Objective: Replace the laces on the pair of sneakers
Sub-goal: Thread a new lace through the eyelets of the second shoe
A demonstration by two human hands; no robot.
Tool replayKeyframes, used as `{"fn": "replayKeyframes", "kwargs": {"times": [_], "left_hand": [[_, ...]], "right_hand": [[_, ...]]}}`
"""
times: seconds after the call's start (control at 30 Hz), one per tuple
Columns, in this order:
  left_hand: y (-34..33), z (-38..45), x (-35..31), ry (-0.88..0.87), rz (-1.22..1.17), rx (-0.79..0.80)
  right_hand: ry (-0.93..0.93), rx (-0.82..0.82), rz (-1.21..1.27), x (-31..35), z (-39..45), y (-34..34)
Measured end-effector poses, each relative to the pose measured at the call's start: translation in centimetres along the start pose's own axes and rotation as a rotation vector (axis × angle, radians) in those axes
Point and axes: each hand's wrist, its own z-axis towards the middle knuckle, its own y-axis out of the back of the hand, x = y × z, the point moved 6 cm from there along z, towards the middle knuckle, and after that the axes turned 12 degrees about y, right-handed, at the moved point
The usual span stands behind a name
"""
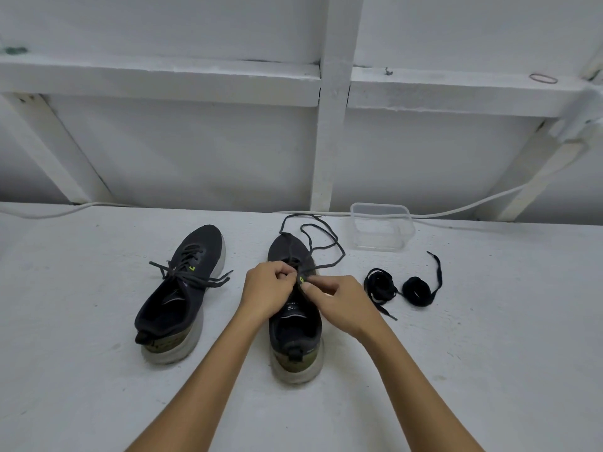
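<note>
Sneakers sit side by side on the white desk [456, 370] in my one head view, toes pointing away from me. My left hand [266, 290] and right hand [339, 305] meet over the tongue of the right sneaker [295, 340]. Both have their fingers curled, pinching at the old lace [321, 238] near the yellow-green loop on the tongue; I cannot tell exactly which strand each one has. That lace is partly pulled loose, and its free lengths trail in loops over the toe and onto the desk beyond it.

To the left, well apart, the left sneaker [177, 295] is fully laced, its ends splayed out to either side.

To the right of my hands lie two coiled black laces [414, 290], near each other, with loose tails running off them. Behind them, by the back edge of the desk, stands a clear plastic tub [380, 228]. A white cable [473, 205] runs along that back edge, passing the tub.
</note>
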Motion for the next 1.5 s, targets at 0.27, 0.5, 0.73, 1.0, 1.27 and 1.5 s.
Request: {"fn": "replayKeyframes", "kwargs": {"times": [0.27,0.5,0.73,1.0,1.27,1.5], "left_hand": [[0.2,0.6,0.2,0.076,-0.173,0.171],[2.5,0.3,0.6,0.081,-0.648,0.451],[2.5,0.0,-0.5,0.005,-0.438,0.404],[3.4,0.5,-1.9,-0.049,-0.274,0.389],[6.4,1.4,-2.0,-0.011,-0.041,0.070],[4.4,1.0,-1.4,-0.128,0.400,0.193]], "right_hand": [[0.080,-0.020,-0.236,1.3,-1.2,-0.7],[-0.024,-0.161,-0.146,1.6,-1.7,-0.5],[-0.058,0.081,-0.262,3.3,0.0,-2.3],[-0.059,0.004,-0.371,2.6,0.3,-3.2],[-0.087,-0.037,-0.372,1.7,0.4,-3.2],[-0.079,-0.048,-0.385,1.8,0.4,-3.0]]}}
